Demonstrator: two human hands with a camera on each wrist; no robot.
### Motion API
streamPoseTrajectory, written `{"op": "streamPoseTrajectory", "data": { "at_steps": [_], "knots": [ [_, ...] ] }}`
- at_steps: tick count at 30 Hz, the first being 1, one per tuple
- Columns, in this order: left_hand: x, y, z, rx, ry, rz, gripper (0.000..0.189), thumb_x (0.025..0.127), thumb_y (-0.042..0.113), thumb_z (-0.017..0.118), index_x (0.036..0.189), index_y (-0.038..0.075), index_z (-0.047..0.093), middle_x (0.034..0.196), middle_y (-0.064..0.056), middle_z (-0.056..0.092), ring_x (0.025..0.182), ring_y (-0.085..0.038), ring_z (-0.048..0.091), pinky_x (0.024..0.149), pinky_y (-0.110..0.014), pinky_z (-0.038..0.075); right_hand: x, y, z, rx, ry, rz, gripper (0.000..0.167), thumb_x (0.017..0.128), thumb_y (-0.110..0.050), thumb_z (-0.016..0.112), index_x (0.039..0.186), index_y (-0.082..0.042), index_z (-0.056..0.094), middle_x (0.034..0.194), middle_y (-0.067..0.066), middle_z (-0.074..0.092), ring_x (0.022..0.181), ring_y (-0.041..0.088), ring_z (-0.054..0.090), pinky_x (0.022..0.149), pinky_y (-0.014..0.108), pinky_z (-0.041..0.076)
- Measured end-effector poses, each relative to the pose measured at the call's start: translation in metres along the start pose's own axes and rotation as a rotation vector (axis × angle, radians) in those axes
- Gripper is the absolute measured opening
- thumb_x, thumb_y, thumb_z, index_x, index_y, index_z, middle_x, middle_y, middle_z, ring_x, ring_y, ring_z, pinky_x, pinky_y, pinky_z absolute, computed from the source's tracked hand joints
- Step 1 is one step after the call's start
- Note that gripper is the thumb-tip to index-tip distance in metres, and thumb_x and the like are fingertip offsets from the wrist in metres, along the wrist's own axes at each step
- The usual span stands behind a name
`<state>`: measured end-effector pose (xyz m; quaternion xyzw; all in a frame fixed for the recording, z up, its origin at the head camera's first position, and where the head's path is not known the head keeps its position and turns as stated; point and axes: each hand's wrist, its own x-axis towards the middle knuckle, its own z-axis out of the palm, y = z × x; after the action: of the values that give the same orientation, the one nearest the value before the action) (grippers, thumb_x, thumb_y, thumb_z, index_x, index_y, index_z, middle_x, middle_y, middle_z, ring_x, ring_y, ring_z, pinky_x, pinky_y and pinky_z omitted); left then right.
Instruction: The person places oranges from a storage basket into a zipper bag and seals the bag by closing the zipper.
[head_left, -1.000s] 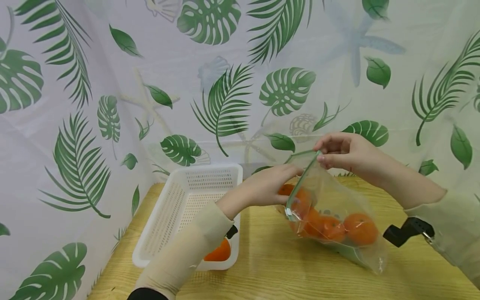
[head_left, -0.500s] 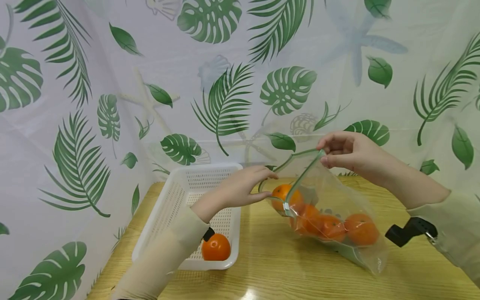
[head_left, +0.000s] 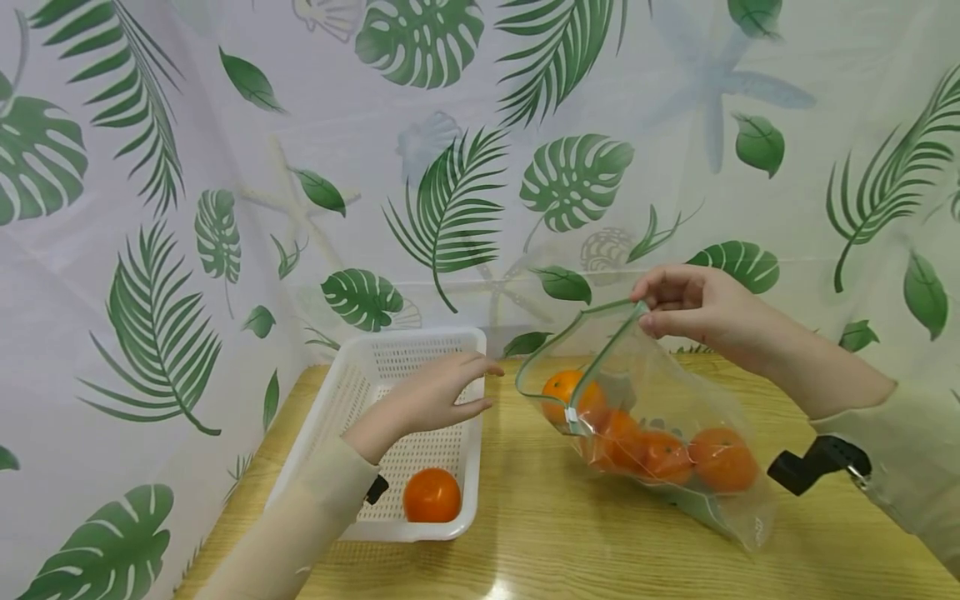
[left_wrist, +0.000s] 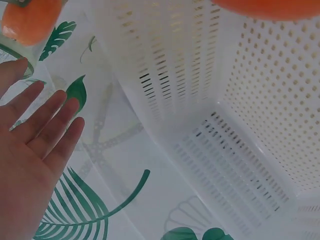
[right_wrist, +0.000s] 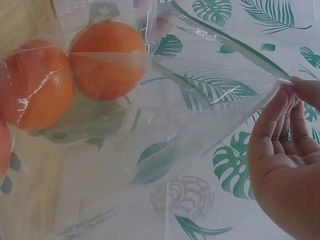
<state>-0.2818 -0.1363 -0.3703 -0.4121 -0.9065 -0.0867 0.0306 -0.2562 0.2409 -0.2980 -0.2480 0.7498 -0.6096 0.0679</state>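
Behind the wood-grain table [head_left: 540,517] hangs a white sheet [head_left: 352,142] — green leaves [head_left: 576,182], pale starfish [head_left: 716,87].

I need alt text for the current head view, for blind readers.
A right hand pinches a clear, green-rimmed bag of oranges by its mouth. An empty left hand hovers over a white basket with one orange inside; bag and basket rest on a wooden table before a leaf-print backdrop.

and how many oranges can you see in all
5 visible: one orange in the white basket, near right corner; four in the clear bag, one by its mouth, three further in. More may be hidden.
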Motion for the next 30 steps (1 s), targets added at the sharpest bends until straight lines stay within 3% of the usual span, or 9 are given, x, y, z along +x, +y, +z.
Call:
{"op": "streamPoseTrajectory", "data": {
  "at_steps": [10, 21, 30],
  "knots": [
    [-0.015, -0.011, 0.012, 0.049, -0.019, -0.020, 0.040, 0.102, 0.026, 0.071, 0.139, 0.010, 0.065, 0.137, -0.006, 0.069, 0.128, -0.026, 0.067, 0.111, -0.043, 0.054, -0.004, 0.005, 0.003, 0.014, -0.012, -0.013, 0.024, 0.101, 0.005, 0.062, 0.115, -0.014, 0.069, 0.093, -0.004, 0.069, 0.081, 0.012, 0.065, 0.076, 0.024, 0.059],
    [-0.033, -0.023, 0.025, 0.096, 0.011, -0.015, 0.037, 0.099, 0.023, 0.075, 0.133, 0.011, 0.067, 0.132, -0.006, 0.070, 0.124, -0.026, 0.068, 0.108, -0.043, 0.056, -0.007, 0.009, 0.004, 0.010, -0.017, -0.005, 0.025, 0.102, 0.004, 0.062, 0.115, -0.015, 0.070, 0.093, -0.004, 0.069, 0.081, 0.012, 0.066, 0.074, 0.025, 0.059],
    [-0.041, -0.029, 0.026, 0.100, -0.025, -0.032, 0.038, 0.099, 0.025, 0.074, 0.133, 0.009, 0.068, 0.133, -0.007, 0.071, 0.126, -0.026, 0.068, 0.111, -0.043, 0.054, -0.011, 0.012, 0.006, 0.022, -0.012, -0.006, 0.026, 0.102, 0.004, 0.062, 0.115, -0.017, 0.071, 0.092, -0.005, 0.068, 0.081, 0.011, 0.065, 0.075, 0.024, 0.059]
  ]
}}
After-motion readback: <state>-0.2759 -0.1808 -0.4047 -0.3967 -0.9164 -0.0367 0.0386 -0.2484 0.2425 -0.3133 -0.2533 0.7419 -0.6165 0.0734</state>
